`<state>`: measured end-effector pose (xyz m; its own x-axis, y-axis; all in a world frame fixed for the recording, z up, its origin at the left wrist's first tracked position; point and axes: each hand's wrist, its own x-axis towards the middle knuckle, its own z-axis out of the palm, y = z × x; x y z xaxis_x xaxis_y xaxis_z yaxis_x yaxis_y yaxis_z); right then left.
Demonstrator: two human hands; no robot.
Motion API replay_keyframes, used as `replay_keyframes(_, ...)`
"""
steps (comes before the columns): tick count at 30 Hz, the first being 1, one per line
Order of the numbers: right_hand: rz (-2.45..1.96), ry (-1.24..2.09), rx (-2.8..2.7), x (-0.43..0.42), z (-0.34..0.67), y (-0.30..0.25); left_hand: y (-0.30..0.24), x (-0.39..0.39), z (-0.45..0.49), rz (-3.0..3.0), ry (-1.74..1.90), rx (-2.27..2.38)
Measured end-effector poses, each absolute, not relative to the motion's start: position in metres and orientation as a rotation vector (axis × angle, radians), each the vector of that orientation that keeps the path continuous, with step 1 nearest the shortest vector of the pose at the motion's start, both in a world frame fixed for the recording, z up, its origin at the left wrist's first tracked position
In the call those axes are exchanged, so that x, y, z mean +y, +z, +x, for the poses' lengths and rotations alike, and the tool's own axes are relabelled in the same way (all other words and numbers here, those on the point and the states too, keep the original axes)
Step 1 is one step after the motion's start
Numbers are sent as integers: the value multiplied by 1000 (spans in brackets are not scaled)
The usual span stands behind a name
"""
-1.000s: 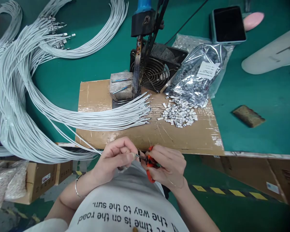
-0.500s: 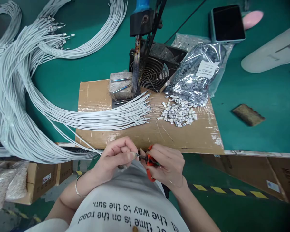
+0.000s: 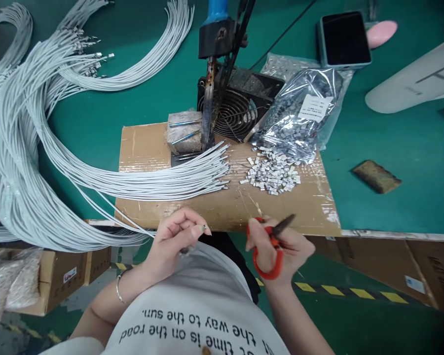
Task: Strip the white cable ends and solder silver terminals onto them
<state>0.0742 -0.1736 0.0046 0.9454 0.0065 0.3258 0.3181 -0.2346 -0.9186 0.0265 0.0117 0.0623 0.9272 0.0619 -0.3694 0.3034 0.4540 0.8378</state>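
Note:
My left hand (image 3: 173,239) pinches the end of a white wire (image 3: 135,226) between thumb and forefinger, just past the table's front edge. A tiny tip shows at the fingertips, too small to make out fully. In my right hand (image 3: 294,246) are red-handled scissors (image 3: 283,226), blades pointing up and to the right, apart from the wire. Beyond my hands a bundle of white wires (image 3: 170,185) lies across the cardboard sheet (image 3: 207,214), loose ends to the right. Beside those ends is a pile of small white and metallic pieces (image 3: 274,172).
A soldering iron stand (image 3: 209,93) rises behind the wires, near a black fan (image 3: 237,111). Right of it lie a clear bag of small parts (image 3: 299,113), a dark-screened device (image 3: 346,39) and a brown pad (image 3: 376,176). More wire bundles (image 3: 15,162) cover the left.
My right hand has moved right with the scissors, away from my left hand, and the blades have turned to point up and right. My left hand has hardly moved and still pinches the wire.

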Motion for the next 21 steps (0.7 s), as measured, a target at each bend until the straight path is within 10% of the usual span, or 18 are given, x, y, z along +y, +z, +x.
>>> replay_keyframes(21, -1624, 218, -294, -178, 73, 26, 66, 7, 29, 1161, -123, 343)
